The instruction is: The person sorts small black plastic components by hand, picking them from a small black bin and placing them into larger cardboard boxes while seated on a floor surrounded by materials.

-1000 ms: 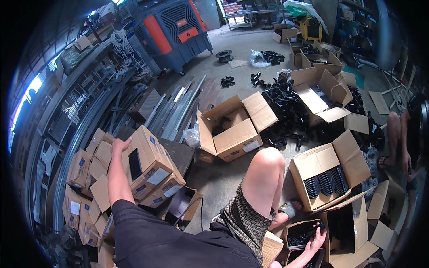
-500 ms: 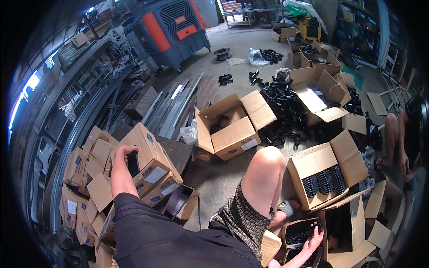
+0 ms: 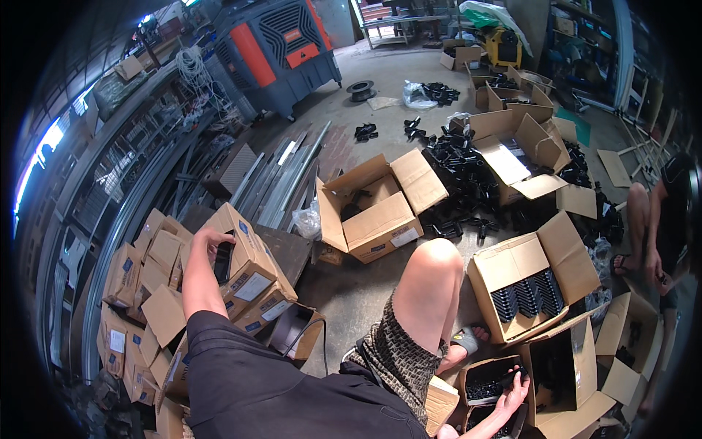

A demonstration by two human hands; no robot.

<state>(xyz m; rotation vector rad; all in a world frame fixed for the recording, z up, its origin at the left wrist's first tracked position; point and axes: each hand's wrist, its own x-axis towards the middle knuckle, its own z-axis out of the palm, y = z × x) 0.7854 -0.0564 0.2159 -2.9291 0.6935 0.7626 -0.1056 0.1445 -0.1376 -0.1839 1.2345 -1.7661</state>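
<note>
From the raised knee (image 3: 436, 274): floor (image 3: 358, 289) passage at 9 o'clock, stacked cartons (image 3: 252, 287) beyond; open carton (image 3: 384, 235) obstructs 10–11 o'clock, packed carton (image 3: 512, 260) 3 o'clock.

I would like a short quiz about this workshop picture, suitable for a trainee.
1. Which hand is at the dark flat object by the stacked cartons?
2. True or false: the right hand holds a black part.
3. Which colour are the bright panels of the big grey machine? A) green; B) orange-red; C) white.

Key: 1. The left hand. 2. True. 3. B.
</note>
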